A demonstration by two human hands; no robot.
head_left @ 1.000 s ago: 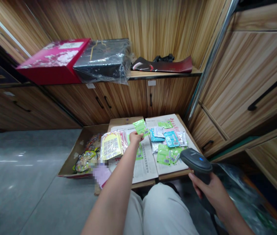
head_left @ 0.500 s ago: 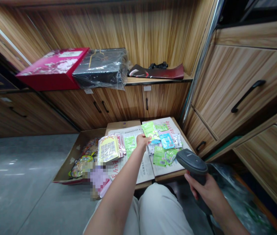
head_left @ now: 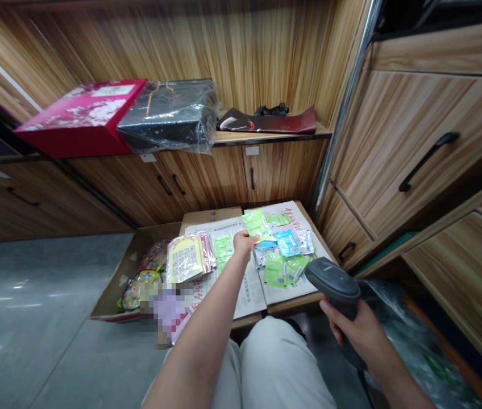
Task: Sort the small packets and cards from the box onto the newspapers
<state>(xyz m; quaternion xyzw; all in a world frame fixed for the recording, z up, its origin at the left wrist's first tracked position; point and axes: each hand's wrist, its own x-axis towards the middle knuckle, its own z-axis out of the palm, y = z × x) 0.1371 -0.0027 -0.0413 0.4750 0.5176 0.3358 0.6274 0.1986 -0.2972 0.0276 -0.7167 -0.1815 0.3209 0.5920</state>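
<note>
My left hand reaches forward and pinches a light green sachet, held up above the newspaper-covered cardboard box. Just right of it lies a small heap of green, blue and white sachets. To its left sits a stack of yellow printed packets in clear sleeves and one more green sachet. My right hand is wrapped round the grip of a dark grey barcode scanner, whose head points toward the sachets.
An open cardboard box with colourful packets lies on the grey floor at left. Wooden cabinets with black handles stand behind and to the right. A ledge carries a red gift box, a black box in plastic and a dark red bag. My knees are below.
My left hand carried the green sachet rightward, from over the newspaper toward the sachet heap, then drew back slightly left. The scanner stayed in my right hand. The camera shifted a little.
</note>
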